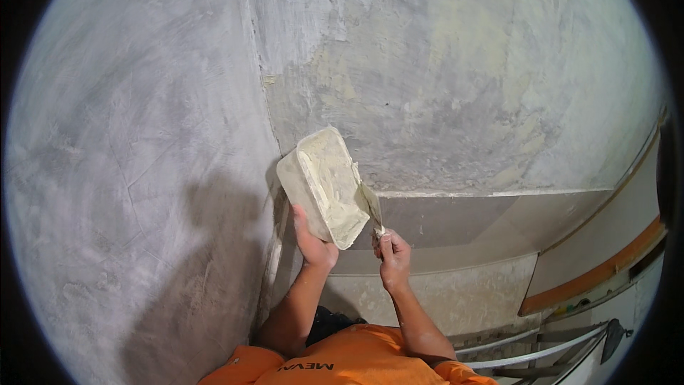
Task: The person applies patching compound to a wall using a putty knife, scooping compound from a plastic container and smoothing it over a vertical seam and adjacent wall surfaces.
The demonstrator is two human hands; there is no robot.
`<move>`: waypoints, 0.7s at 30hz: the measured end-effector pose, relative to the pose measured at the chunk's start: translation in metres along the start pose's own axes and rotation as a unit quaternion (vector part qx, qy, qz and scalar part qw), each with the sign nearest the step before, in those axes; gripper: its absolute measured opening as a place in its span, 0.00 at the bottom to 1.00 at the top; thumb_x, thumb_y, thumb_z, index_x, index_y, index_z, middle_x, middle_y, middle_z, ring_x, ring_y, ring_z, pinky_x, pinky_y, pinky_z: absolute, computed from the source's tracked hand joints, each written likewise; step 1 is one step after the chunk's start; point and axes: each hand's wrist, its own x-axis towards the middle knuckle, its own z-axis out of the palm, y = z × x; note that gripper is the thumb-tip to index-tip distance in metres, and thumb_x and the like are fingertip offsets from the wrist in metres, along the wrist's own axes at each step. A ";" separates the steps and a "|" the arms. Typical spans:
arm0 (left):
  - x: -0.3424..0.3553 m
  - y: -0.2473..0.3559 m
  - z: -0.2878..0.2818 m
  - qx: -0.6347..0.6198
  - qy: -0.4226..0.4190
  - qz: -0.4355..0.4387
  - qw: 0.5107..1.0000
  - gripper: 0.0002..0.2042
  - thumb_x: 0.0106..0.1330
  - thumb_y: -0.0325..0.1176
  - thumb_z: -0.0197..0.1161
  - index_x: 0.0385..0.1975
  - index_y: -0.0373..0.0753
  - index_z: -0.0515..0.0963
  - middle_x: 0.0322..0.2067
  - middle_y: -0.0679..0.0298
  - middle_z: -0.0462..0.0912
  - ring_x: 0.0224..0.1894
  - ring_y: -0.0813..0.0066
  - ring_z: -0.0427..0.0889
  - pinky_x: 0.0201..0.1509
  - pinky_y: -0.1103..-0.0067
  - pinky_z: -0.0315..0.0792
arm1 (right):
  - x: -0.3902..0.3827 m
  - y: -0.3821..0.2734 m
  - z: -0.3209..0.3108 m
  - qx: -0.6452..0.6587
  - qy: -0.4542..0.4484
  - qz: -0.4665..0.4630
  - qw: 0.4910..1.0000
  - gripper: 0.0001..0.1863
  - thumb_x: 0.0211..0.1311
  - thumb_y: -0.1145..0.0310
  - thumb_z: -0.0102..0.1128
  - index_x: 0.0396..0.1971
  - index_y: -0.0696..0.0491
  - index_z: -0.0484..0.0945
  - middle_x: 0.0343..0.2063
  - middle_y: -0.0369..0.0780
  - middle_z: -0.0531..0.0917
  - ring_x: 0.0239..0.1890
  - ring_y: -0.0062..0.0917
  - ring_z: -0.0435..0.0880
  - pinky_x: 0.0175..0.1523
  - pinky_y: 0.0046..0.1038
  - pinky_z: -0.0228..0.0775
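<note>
My left hand (313, 241) grips a pale plastic tub (292, 182) from below, near its lower left corner. The tub is tilted, and cream-coloured filler paste (329, 171) coats its inside and rim. My right hand (394, 257) is closed around the handle of a putty knife (371, 205). The knife's blade points up and to the left, against or very close to the tub's right rim. Some paste is smeared by the rim beside the blade.
A plastered wall (442, 114) with patchy filler stands ahead, meeting another grey wall (128, 135) in a corner on the left. A ledge edge (491, 193) runs below. At lower right are a wood-edged panel (595, 267) and metal rails (541, 353).
</note>
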 end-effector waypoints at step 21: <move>0.021 0.016 -0.030 0.124 -0.048 0.101 0.986 0.37 0.73 0.57 0.53 0.73 0.38 0.55 0.68 0.55 0.66 0.68 0.54 0.69 0.70 0.60 0.67 | 0.013 -0.035 -0.043 0.024 -0.016 0.140 0.990 0.08 0.68 0.70 0.65 0.41 0.56 0.80 0.23 0.29 0.76 0.19 0.11 0.71 0.22 0.19 0.61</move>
